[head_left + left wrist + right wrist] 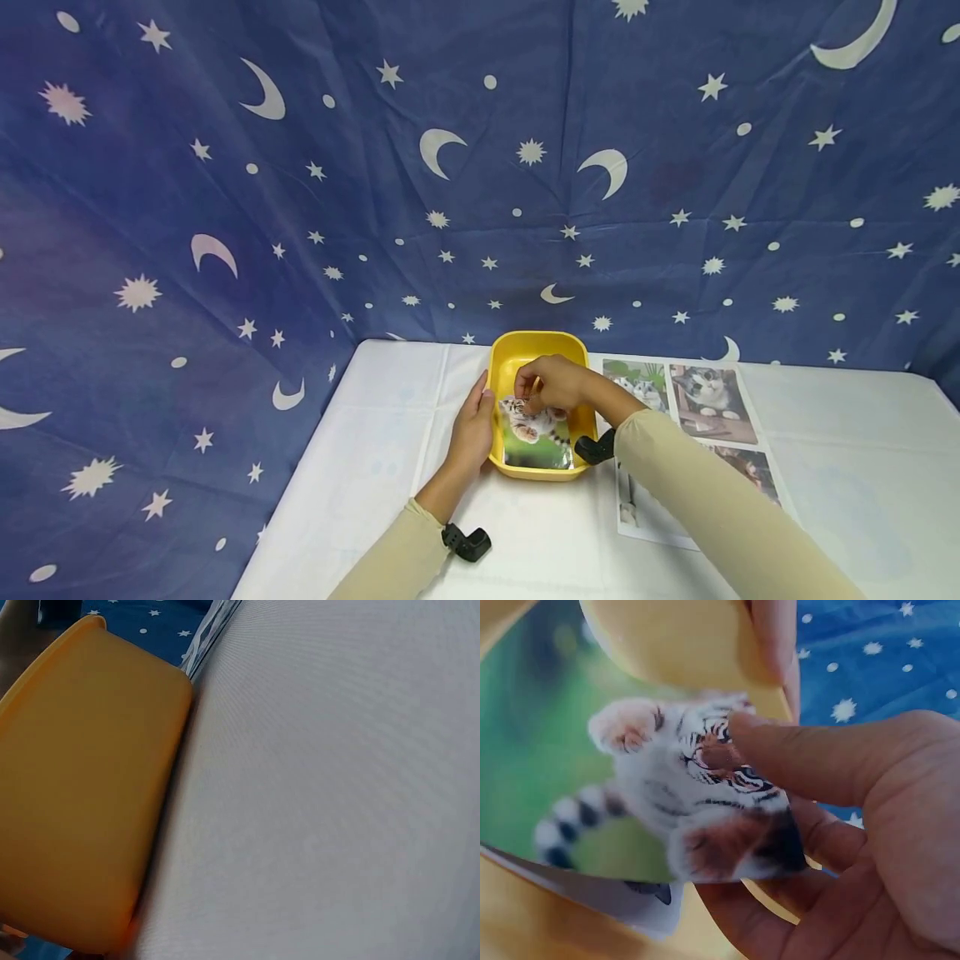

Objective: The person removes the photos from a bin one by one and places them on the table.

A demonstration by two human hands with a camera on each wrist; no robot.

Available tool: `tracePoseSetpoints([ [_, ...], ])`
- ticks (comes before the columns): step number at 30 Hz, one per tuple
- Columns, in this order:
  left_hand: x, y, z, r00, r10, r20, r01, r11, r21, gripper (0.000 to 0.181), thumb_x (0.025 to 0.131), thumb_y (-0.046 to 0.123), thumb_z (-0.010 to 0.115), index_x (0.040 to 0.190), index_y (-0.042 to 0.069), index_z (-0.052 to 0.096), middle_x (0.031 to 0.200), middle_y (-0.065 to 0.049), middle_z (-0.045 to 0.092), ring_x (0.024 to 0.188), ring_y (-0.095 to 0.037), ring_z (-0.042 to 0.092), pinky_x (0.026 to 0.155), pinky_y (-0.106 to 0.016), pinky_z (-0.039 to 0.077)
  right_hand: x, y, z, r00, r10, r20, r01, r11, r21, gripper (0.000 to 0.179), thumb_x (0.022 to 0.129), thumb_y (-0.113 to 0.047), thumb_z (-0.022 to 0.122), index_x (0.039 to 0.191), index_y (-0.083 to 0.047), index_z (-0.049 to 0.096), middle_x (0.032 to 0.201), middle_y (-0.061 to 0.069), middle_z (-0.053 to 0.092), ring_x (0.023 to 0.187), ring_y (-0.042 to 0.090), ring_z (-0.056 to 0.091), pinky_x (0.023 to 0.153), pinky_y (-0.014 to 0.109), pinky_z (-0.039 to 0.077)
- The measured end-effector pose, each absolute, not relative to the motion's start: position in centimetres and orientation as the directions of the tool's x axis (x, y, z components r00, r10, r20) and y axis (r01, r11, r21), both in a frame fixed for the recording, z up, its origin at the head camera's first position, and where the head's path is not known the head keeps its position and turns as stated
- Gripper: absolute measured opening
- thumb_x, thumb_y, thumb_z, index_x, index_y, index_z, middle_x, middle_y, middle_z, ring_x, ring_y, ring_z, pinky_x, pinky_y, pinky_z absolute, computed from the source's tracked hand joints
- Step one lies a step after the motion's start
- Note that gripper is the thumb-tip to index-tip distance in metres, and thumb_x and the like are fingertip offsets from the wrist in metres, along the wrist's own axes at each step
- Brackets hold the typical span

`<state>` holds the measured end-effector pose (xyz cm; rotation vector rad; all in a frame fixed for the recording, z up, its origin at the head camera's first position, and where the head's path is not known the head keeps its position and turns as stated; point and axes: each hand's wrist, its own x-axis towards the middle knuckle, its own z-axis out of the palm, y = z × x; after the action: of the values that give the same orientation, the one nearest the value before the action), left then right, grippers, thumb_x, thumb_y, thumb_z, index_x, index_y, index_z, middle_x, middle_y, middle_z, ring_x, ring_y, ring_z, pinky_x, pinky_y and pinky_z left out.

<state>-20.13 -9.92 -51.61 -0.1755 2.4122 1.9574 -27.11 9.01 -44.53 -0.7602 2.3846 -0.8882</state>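
Observation:
In the head view a yellow plastic bin [538, 337] stands on the table, and my left hand [472, 429] holds its left side with the thumb at the rim. The bin's outer wall [82, 772] fills the left of the left wrist view. Inside the bin my right hand [558, 383] pinches the top edge of a photo card [536, 450] showing a white tiger cub. The right wrist view shows the thumb on the card's face [652, 780] and the fingers behind it. Beneath it part of another card [649, 904] peeks out at the bin's bottom.
Right of the bin a white sheet [660, 533] with several cat photos lies on the table, partly covered by my right forearm. A white cloth [390, 417] covers the table. Blue fabric [510, 192] with moons and stars hangs behind and to the left.

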Motion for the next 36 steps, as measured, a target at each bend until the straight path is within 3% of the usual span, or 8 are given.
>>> tracePoseSetpoints([
  [4, -20.1, -9.9, -51.4, -0.993, -0.072, -0.096, -0.109, 0.209, 0.972, 0.049, 0.111, 0.036, 0.039, 0.159, 0.029, 0.037, 0.162, -0.004, 0.042, 0.152, -0.033, 0.033, 0.126, -0.056, 0.023, -25.5, 10.0, -43.8, -0.699, -0.692, -0.177, -0.424, 0.601, -0.678, 0.03, 0.09, -0.006, 0.076, 0.119, -0.015, 0.073, 0.093, 0.001, 0.066, 0.077, 0.013, 0.057, 0.072, 0.025, 0.051],
  [10, -20.0, -9.8, -51.3, -0.993, -0.066, -0.096, -0.108, 0.202, 0.973, 0.049, 0.111, 0.035, 0.039, 0.16, 0.028, 0.037, 0.162, -0.005, 0.042, 0.152, -0.034, 0.033, 0.126, -0.054, 0.024, -23.0, 10.7, -44.0, -0.706, -0.701, -0.1, -0.519, 0.608, -0.6, 0.065, 0.087, 0.003, 0.074, 0.147, -0.013, 0.055, 0.095, 0.005, 0.065, 0.079, 0.014, 0.054, 0.072, 0.028, 0.049],
  [13, -20.0, -9.7, -51.2, -0.993, -0.073, -0.097, -0.11, 0.207, 0.972, 0.05, 0.111, 0.035, 0.04, 0.16, 0.028, 0.037, 0.161, -0.005, 0.043, 0.151, -0.034, 0.034, 0.126, -0.055, 0.024, -22.0, 10.6, -44.3, -0.743, -0.67, 0.006, -0.552, 0.608, -0.57, 0.065, 0.088, 0.003, 0.074, 0.146, -0.008, 0.047, 0.089, 0.005, 0.063, 0.074, 0.014, 0.055, 0.071, 0.028, 0.049],
  [17, -20.0, -9.7, -51.1, -0.991, -0.089, -0.102, -0.119, 0.213, 0.97, 0.05, 0.11, 0.035, 0.041, 0.159, 0.028, 0.037, 0.159, -0.007, 0.046, 0.15, -0.034, 0.037, 0.125, -0.055, 0.027, -21.3, 10.7, -44.5, -0.787, -0.601, 0.141, -0.563, 0.605, -0.563, 0.054, 0.088, 0.0, 0.077, 0.133, -0.011, 0.049, 0.081, 0.001, 0.056, 0.068, 0.012, 0.052, 0.067, 0.027, 0.048],
  [22, -20.0, -9.7, -51.3, -0.991, -0.093, -0.102, -0.119, 0.202, 0.972, 0.049, 0.111, 0.033, 0.04, 0.159, 0.027, 0.038, 0.16, -0.007, 0.045, 0.149, -0.034, 0.038, 0.124, -0.054, 0.028, -20.7, 11.8, -44.4, -0.842, -0.509, 0.178, -0.497, 0.604, -0.623, 0.051, 0.089, -0.005, 0.078, 0.136, -0.016, 0.06, 0.102, 0.001, 0.067, 0.073, 0.009, 0.057, 0.063, 0.024, 0.053],
  [26, -19.9, -9.7, -51.5, -0.99, -0.091, -0.11, -0.126, 0.189, 0.974, 0.049, 0.111, 0.035, 0.04, 0.159, 0.028, 0.039, 0.162, -0.005, 0.043, 0.149, -0.033, 0.038, 0.124, -0.053, 0.029, -20.5, 14.8, -43.5, -0.906, -0.377, 0.194, -0.387, 0.547, -0.742, 0.054, 0.092, -0.003, 0.074, 0.142, -0.015, 0.057, 0.107, 0.009, 0.066, 0.074, 0.012, 0.064, 0.057, 0.028, 0.057],
  [31, -20.0, -9.7, -51.4, -0.99, -0.091, -0.103, -0.12, 0.195, 0.973, 0.049, 0.111, 0.036, 0.04, 0.159, 0.027, 0.038, 0.163, -0.004, 0.04, 0.152, -0.033, 0.033, 0.126, -0.054, 0.025, -20.3, 22.3, -41.4, -0.959, -0.211, 0.188, -0.272, 0.508, -0.817, 0.056, 0.094, -0.003, 0.071, 0.145, -0.013, 0.051, 0.108, 0.018, 0.06, 0.082, 0.012, 0.069, 0.064, 0.031, 0.063],
  [36, -19.9, -9.7, -51.3, -0.99, -0.089, -0.109, -0.125, 0.194, 0.973, 0.05, 0.111, 0.037, 0.04, 0.16, 0.028, 0.037, 0.164, -0.003, 0.039, 0.153, -0.032, 0.031, 0.126, -0.053, 0.024, -20.3, 32.3, -40.8, -0.984, -0.088, 0.154, -0.175, 0.634, -0.753, 0.059, 0.099, -0.015, 0.069, 0.154, -0.015, 0.046, 0.115, 0.013, 0.056, 0.086, -0.005, 0.063, 0.063, 0.029, 0.061],
])
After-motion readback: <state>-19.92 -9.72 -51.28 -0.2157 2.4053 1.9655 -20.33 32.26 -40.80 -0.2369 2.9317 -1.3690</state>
